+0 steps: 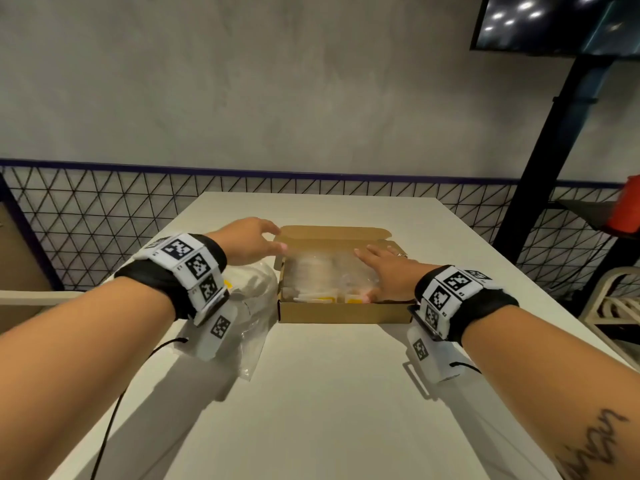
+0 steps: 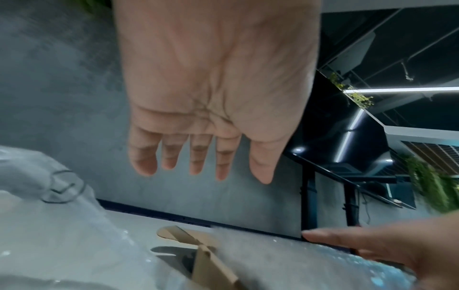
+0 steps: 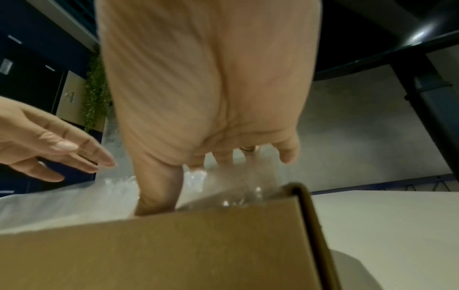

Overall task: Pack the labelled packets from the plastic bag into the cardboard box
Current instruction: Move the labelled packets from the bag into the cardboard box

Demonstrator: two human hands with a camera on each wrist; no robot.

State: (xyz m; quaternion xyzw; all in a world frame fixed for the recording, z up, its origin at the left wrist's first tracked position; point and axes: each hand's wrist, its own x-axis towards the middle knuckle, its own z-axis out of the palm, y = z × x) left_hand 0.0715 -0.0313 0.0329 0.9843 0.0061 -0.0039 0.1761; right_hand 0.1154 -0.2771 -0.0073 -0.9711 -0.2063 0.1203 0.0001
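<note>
An open cardboard box (image 1: 343, 312) lies in the middle of the white table (image 1: 329, 393), its lid folded back. Inside lie several packets with yellow labels (image 1: 330, 298), under a clear bubble-wrap sheet (image 1: 322, 268). My right hand (image 1: 384, 263) rests flat on that sheet with straight fingers; the right wrist view shows the right hand (image 3: 211, 157) pressing the sheet (image 3: 111, 196) behind the box wall (image 3: 161, 251). My left hand (image 1: 254, 240) hovers open at the box's far left corner, holding nothing. The left hand (image 2: 201, 157) has spread fingers. A crumpled clear plastic bag (image 1: 252, 306) lies left of the box.
A wire-mesh railing (image 1: 104, 216) runs behind the table's far edge. A black post (image 1: 554, 133) and an orange object (image 1: 627, 206) stand at the right, with a pale chair frame (image 1: 613, 306) beside the table. Cables hang from both wristbands.
</note>
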